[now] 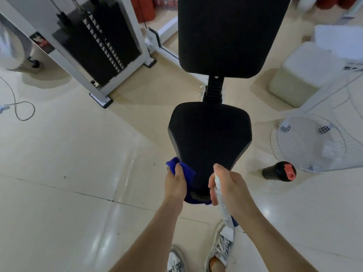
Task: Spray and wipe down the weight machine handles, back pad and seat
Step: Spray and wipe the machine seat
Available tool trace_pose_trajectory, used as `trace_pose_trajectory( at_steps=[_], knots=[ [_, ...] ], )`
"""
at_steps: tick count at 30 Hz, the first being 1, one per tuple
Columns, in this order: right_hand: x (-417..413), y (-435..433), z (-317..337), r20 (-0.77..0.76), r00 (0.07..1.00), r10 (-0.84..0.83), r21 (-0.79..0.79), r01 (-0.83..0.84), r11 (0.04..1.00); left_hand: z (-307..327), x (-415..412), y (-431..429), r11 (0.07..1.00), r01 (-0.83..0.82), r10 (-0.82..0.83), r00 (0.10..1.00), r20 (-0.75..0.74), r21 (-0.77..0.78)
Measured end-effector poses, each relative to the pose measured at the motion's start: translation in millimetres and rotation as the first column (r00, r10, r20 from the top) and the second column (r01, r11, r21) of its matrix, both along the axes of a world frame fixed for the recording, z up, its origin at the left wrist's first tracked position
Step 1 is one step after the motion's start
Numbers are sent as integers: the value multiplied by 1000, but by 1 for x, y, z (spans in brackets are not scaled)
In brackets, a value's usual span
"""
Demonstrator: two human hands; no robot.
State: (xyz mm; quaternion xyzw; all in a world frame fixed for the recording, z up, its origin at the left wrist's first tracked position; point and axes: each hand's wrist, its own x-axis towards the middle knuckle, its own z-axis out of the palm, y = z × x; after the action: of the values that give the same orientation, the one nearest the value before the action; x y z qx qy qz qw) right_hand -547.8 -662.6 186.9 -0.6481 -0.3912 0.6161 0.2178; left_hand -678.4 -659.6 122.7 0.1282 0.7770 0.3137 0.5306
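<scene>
The black seat (209,134) of the weight machine is straight ahead, with the black back pad (229,34) rising behind it. My left hand (175,183) grips a blue cloth (187,171) against the seat's near left edge; the cloth wraps under the seat's front tip. My right hand (227,185) holds a white spray bottle (221,197) at the seat's near right edge, thumb on top. No handles of the machine are in view.
A weight stack (94,42) in a white frame stands at the left. On the floor to the right are a black bottle with a red cap (279,171), a white fan (312,144) and a pale box (300,75). A cable (17,107) loops at far left.
</scene>
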Motion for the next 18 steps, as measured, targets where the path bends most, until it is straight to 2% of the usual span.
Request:
trace_pose_trajectory(
  at_steps=[2, 4, 5, 6, 8, 9, 10, 15, 18],
  knots=[
    [1, 15, -4, 7, 999, 48, -33, -48, 998, -1, -1, 13, 996, 50, -44, 995, -85, 73],
    [5, 31, -8, 18, 996, 88, -76, -86, 993, -3, 2, 12, 957, 239, -193, 946, -259, 162],
    [6, 39, -7, 14, 994, 108, -95, -106, 990, -2, 6, 4, 919, 356, -283, 895, -346, 169],
    [7, 43, -6, -9, 993, 116, -105, -116, 988, 3, 12, -10, 872, 473, -383, 821, -422, 128],
    [9, 59, -5, -71, 989, 130, -102, -137, 985, 12, 24, -29, 740, 672, -548, 609, -573, 6],
    [7, 64, -3, -93, 988, 127, -102, -136, 986, 13, 27, -35, 675, 736, -603, 506, -616, -56],
    [4, 72, -2, -106, 986, 127, -102, -137, 985, 15, 27, -33, 640, 762, -632, 450, -631, -98],
    [-20, 105, -4, -128, 982, 142, -102, -155, 983, -10, 1, 32, 681, 719, -636, 483, -601, -143],
    [-35, 130, -8, -161, 980, 118, -97, -135, 986, -27, -21, 84, 672, 722, -660, 484, -575, -163]
  ],
)
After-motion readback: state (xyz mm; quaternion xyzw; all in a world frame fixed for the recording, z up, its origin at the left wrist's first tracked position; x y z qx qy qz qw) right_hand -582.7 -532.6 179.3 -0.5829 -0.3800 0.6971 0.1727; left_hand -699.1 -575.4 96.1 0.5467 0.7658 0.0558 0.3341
